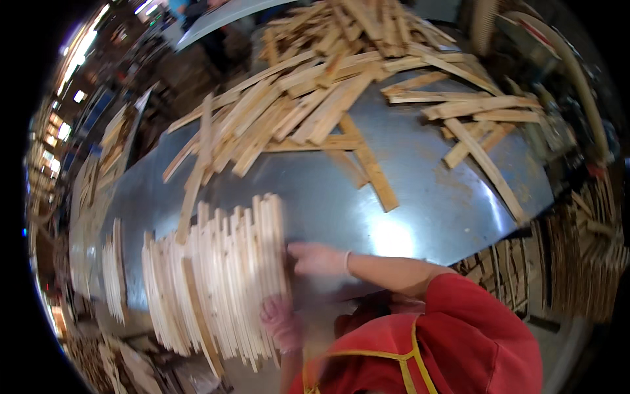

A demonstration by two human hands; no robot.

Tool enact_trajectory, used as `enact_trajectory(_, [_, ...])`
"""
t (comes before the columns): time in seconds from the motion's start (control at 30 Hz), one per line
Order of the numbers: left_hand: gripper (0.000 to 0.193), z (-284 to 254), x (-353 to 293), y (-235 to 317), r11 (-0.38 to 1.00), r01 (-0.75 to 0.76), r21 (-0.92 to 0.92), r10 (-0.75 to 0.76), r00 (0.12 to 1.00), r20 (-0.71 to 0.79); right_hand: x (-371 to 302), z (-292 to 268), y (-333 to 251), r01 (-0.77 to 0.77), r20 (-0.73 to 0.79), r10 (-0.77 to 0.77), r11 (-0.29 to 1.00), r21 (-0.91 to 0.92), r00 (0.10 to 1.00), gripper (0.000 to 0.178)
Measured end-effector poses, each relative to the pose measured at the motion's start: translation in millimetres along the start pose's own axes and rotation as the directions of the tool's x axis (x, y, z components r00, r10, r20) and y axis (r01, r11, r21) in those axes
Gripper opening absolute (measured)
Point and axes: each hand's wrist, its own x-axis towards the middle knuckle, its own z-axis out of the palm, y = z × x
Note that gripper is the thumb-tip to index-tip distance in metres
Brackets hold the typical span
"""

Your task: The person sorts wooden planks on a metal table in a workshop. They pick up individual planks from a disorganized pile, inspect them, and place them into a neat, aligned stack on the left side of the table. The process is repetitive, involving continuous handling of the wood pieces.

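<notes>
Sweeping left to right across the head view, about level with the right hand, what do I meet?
Small row of wood strips → large row of wood strips → right hand → right forearm → red sleeve → stacked wood at far right.

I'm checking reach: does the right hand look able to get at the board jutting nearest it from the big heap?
Probably yes: only tabletop shows between the right hand and the near end of that board, though its far end sits among other boards.
</notes>
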Motion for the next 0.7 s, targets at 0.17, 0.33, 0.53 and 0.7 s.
enact_trajectory(0.17, [0.069,-15.5,-10.8,9.0,0.976,0.059,-0.210,-0.090,0.986,-0.139,-106.6,-216.5,30.5,-0.629,-0.842,0.096,0.710,-0.316,0.531,0.033])
enact_trajectory(0.33, [0.093,15.9,4.4,48.9,0.902,-0.103,-0.419,0.114,0.993,0.001,-255.1,-367.7,169.1,-0.978,-0.966,0.206,0.173,-0.120,0.155,0.058])
enact_trajectory(0.53, [0.084,-109.6,95.3,178.4,0.768,-0.283,-0.575,0.377,0.925,0.048,-300.2,-418.0,204.9,-0.981,-0.914,0.373,0.164,-0.104,0.159,0.060])
enact_trajectory(0.7, [0.085,-136.9,172.3,233.7,0.746,-0.327,-0.580,0.368,0.929,-0.051,-280.1,-343.7,113.1,-0.677,-0.452,0.510,0.469,-0.567,0.731,0.057])
